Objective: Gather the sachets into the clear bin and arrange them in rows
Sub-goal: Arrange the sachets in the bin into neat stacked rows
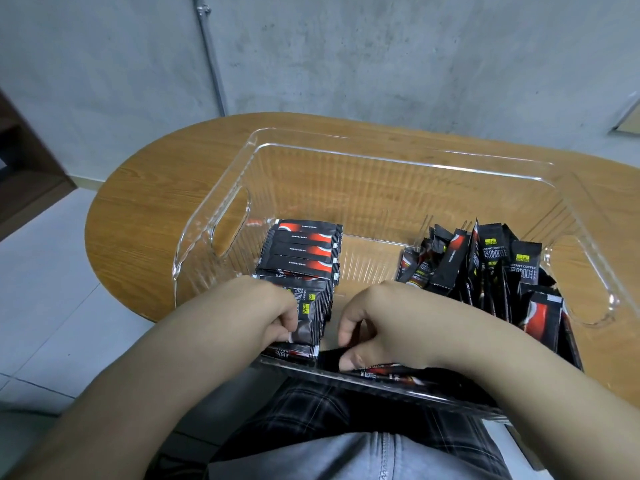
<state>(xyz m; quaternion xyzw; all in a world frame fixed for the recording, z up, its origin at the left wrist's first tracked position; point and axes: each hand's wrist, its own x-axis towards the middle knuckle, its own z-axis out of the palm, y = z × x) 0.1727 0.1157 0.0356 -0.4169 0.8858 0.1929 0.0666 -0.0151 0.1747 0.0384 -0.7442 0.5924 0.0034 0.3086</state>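
Print on the sachets
"INSTANT COFFEE" reads in pale letters on the upright black sachets [523, 268] at the bin's right; other print is unreadable.

It looked like a plain workroom or office corner — a bare concrete wall [346, 53] with a metal conduit [211, 60], pale floor tiles [52, 289] (large ones), and a rounded wooden table [145, 209].

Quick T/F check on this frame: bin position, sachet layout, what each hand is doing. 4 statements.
1. The clear bin stands on the wooden table. True.
2. The neat sachet row lies at the bin's right side. False: it lies at the left; the loose sachet pile is at the right.
3. The left hand grips a sachet. True.
4. The right hand rests outside the bin. False: it reaches inside, fingers curled on sachets near the front wall.
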